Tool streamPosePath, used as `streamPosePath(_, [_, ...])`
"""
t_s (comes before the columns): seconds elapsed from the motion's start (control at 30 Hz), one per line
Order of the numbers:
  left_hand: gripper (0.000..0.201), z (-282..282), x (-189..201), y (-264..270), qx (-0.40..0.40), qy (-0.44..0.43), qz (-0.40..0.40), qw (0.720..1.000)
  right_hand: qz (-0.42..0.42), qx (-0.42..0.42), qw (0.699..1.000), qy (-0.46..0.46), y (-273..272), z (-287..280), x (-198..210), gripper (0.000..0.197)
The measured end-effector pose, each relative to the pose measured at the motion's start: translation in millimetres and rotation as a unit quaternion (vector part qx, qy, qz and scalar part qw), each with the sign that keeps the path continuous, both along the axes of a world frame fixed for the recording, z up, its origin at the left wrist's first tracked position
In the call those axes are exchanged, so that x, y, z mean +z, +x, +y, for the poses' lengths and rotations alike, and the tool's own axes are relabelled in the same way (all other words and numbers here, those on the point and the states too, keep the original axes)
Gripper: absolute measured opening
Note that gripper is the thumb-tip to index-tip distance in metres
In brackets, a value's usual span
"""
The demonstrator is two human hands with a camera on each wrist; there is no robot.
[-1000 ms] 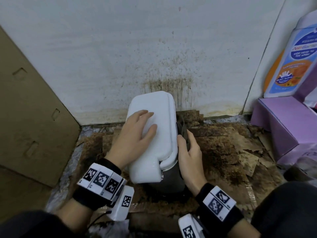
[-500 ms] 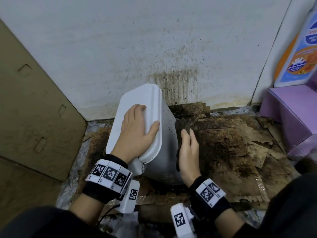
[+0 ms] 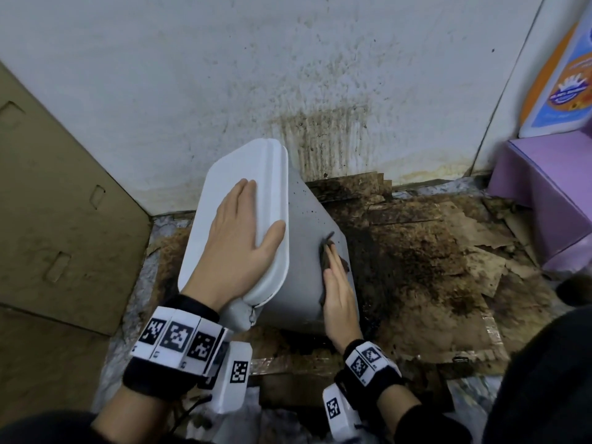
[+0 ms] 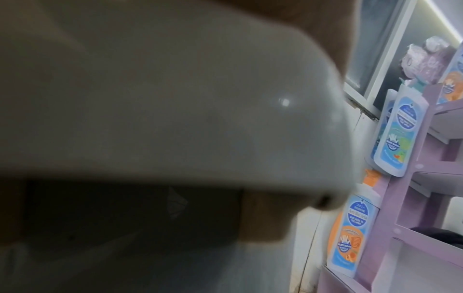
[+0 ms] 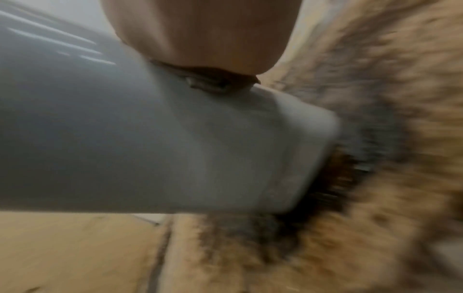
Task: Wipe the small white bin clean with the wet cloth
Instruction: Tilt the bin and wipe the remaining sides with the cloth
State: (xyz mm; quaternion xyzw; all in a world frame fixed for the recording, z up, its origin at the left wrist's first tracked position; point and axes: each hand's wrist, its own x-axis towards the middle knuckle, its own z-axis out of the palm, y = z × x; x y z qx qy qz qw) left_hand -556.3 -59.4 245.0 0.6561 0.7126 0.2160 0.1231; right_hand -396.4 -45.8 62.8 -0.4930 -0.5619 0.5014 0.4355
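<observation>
Tilting away from the stained wall [image 3: 224, 75], the small white bin [image 3: 307, 261] sits on dirty cardboard [image 3: 416, 267] on the floor, lid to your left. Your left hand [image 3: 238, 238] lies flat on the lid [image 3: 237, 174], fingers straight, nothing gripped. Your right hand [image 3: 339, 296] presses the dark wet cloth [image 3: 326, 261] flat against the bin's grey side wall, fingers extended, no curl. A purple box [image 3: 541, 187] stands right of the bin.

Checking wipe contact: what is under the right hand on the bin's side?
A dark cloth lies between the right hand and the bin wall; only its edges show, the rest is covered by the hand.
</observation>
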Motion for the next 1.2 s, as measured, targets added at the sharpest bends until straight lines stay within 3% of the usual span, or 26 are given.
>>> streamPosePath(0.17, [0.086, -0.2, -0.1, -1.7, -0.007, 0.001, -0.009, 1.000, -0.032, -0.054, 0.987, -0.149, 25.7, 0.5, -49.6, 0.048])
streamPosePath(0.3, [0.085, 0.8, -1.9, -3.5, -0.002, 0.007, -0.007, 1.000, -0.006, -0.078, 0.984, -0.159, 18.2, 1.7, -46.2, 0.050])
streamPosePath(0.43, [0.084, 2.4, -3.1, -3.2, -0.003, 0.013, -0.002, 1.000, 0.012, -0.079, 0.993, -0.092, -1.6, -2.7, -12.1, 0.058])
streamPosePath(0.67, [0.085, 0.4, -3.9, -6.5, 0.002, 0.012, -0.008, 1.000, 0.070, 0.042, 0.994, 0.066, -34.8, -12.2, 74.2, 0.049])
streamPosePath(0.83, [0.087, -0.8, -3.8, -10.9, 0.001, 0.015, -0.020, 1.000, 0.030, 0.056, 0.990, 0.125, -24.8, -7.7, 50.2, 0.050])
streamPosePath(0.9, [0.087, -1.3, -4.1, -12.5, 0.005, 0.014, -0.025, 1.000, 0.014, 0.026, 0.995, 0.096, -15.4, -3.3, 19.2, 0.051])
streamPosePath(1.03, [0.088, -1.9, -4.1, -14.6, 0.004, 0.013, -0.034, 0.999, -0.020, -0.038, 0.997, -0.059, 9.4, -2.1, -35.5, 0.049])
streamPosePath(1.2, [0.086, 0.1, -3.4, -12.3, 0.003, 0.009, -0.031, 0.999, 0.017, -0.092, 0.983, -0.158, 15.2, -3.8, -45.5, 0.050])
